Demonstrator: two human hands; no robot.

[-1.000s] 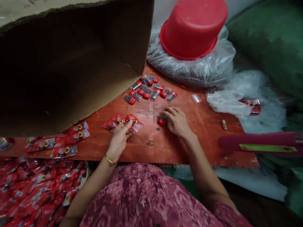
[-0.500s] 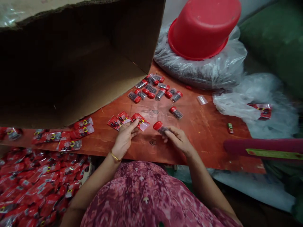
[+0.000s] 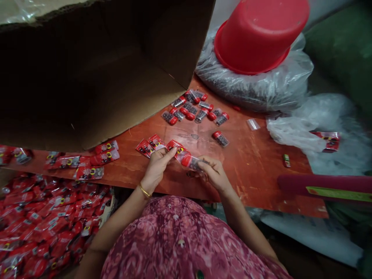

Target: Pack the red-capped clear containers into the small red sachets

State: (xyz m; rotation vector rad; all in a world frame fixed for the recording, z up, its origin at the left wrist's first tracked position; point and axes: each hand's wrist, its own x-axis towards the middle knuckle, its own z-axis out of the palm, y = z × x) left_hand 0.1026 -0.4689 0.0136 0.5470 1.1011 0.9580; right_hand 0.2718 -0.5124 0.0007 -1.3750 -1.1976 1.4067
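My left hand pinches a red printed sachet with a clear end. My right hand grips a small clear tube with a red cap filled with dark pellets. The tube's capped end sits against the sachet's clear end, and I cannot tell whether it is inside. Two more red sachets lie just beyond my left fingers. Another capped tube lies apart, beyond my right hand. A cluster of similar tubes lies farther back on the orange-red board.
A cardboard box overhangs the board's far left. An upside-down red basin rests on a clear bag of dark pellets. Red sachets lie heaped below the board's left edge. A magenta roll crosses the right side.
My right hand has moved left, bringing the tube up to the sachet. My left hand has lifted the sachet off the board. The head view has shifted slightly.
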